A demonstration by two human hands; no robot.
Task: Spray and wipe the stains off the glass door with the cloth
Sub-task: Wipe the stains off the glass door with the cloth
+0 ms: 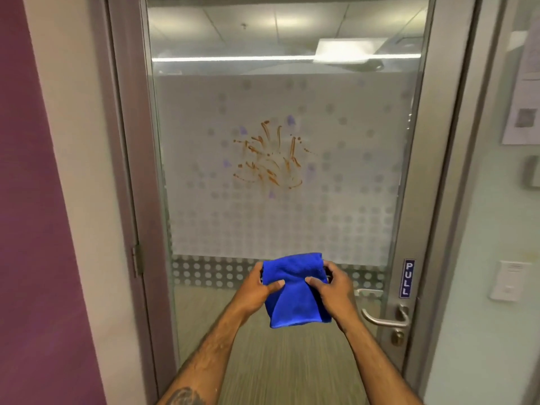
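Observation:
A glass door [365, 159] with a frosted dotted film stands straight ahead in a grey metal frame. Orange-brown streaky stains [270, 157] spread over the middle of the frosted panel. Below them, in front of the door's lower part, I hold a folded blue cloth [295, 290] with both hands. My left hand [260, 287] grips its left side and my right hand [330, 290] grips its right side, thumbs on top. The cloth is well below the stains and apart from the glass. No spray bottle is in view.
A metal lever handle [385, 318] with a keyhole below sits at the door's right edge, under a blue PULL sign [408, 278]. A purple wall [32, 200] is at the left. Papers [526, 83] and a white switch [508, 282] hang on the right wall.

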